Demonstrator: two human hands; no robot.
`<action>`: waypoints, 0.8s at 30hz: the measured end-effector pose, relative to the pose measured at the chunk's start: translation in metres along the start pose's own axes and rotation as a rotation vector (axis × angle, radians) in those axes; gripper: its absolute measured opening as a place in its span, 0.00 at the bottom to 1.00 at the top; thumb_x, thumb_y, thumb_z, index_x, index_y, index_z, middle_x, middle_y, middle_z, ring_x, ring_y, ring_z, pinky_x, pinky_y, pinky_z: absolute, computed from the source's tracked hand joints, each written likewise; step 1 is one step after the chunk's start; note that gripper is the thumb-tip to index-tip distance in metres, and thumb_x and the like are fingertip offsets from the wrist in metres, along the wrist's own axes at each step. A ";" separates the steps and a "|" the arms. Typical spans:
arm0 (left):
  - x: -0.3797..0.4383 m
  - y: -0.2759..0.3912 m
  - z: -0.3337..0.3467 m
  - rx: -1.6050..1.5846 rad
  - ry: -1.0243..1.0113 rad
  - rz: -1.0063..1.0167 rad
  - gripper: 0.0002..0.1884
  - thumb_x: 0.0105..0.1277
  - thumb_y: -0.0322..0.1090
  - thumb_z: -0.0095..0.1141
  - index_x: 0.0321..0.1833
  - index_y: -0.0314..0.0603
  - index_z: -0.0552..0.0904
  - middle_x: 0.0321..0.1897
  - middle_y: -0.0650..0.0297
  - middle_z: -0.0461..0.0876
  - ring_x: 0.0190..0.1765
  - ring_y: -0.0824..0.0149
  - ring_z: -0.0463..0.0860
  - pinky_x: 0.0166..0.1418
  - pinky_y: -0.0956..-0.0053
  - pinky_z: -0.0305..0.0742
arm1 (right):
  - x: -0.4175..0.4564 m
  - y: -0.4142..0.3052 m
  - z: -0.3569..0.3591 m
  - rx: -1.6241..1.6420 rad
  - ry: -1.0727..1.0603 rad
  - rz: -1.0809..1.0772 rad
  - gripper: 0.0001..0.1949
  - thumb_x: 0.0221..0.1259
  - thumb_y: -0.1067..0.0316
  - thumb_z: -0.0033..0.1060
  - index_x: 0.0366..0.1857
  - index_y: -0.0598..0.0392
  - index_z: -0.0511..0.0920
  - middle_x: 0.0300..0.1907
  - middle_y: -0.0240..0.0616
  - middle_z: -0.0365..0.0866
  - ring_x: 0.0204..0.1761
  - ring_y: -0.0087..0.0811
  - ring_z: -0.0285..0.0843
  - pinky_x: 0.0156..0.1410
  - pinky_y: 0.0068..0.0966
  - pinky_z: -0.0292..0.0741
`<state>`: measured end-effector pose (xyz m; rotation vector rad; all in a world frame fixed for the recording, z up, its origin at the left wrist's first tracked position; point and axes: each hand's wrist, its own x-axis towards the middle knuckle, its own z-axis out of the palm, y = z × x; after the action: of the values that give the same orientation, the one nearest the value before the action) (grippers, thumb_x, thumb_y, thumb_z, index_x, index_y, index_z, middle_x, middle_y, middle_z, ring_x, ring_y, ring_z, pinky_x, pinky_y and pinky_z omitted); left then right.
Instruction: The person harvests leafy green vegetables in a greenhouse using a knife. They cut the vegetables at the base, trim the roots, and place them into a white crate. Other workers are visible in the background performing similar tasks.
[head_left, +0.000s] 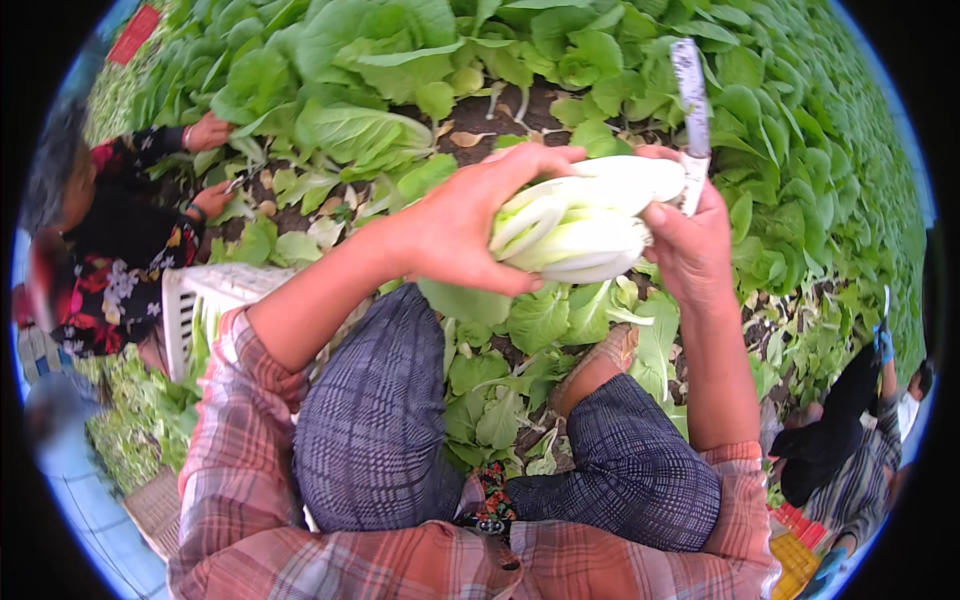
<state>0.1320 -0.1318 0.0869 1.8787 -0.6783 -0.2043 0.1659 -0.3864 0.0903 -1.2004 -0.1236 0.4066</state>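
Observation:
A leafy green cabbage head (577, 225) with thick white stalks lies between my two hands, its cut base towards the right. My left hand (476, 217) is wrapped around its leafy side, thumb below and fingers above. At the base end, my right hand (690, 240) grips a knife (691, 105) by its pale handle, the soil-speckled blade pointing up and away. The right thumb touches the stalks near the base. Beneath the hands, loose green leaves (540, 319) lie on the soil between my knees.
A white plastic crate (180, 322) stands by my left knee. Dense rows of leafy greens (810, 180) grow ahead and right. At left, a co-worker in a flowered top (127, 285) reaches into the plants. Other people (847, 450) are at right, near a yellow crate (793, 566).

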 end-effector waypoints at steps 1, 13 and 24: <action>0.001 0.019 -0.001 -0.079 -0.026 -0.112 0.43 0.45 0.35 0.77 0.67 0.45 0.68 0.63 0.52 0.76 0.65 0.60 0.78 0.67 0.63 0.74 | -0.006 -0.013 0.002 -0.077 0.010 -0.031 0.23 0.58 0.71 0.73 0.58 0.60 0.78 0.37 0.30 0.84 0.21 0.11 0.68 0.20 0.11 0.62; -0.124 0.262 -0.107 0.952 -0.064 -0.249 0.32 0.49 0.32 0.71 0.57 0.30 0.71 0.45 0.44 0.82 0.51 0.45 0.83 0.53 0.57 0.79 | -0.043 -0.099 0.127 -0.680 0.000 -0.302 0.11 0.67 0.62 0.69 0.45 0.57 0.83 0.25 0.24 0.77 0.19 0.11 0.61 0.22 0.13 0.55; -0.420 0.334 -0.113 1.190 0.582 -1.014 0.34 0.48 0.36 0.73 0.60 0.39 0.75 0.46 0.51 0.84 0.51 0.52 0.84 0.57 0.62 0.78 | -0.075 -0.069 0.159 -1.007 -0.112 -0.147 0.20 0.65 0.59 0.71 0.56 0.59 0.82 0.32 0.24 0.80 0.19 0.12 0.58 0.22 0.15 0.55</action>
<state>-0.2836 0.0990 0.3609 3.0716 0.8203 0.1758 0.0644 -0.2954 0.2207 -2.1390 -0.5569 0.2756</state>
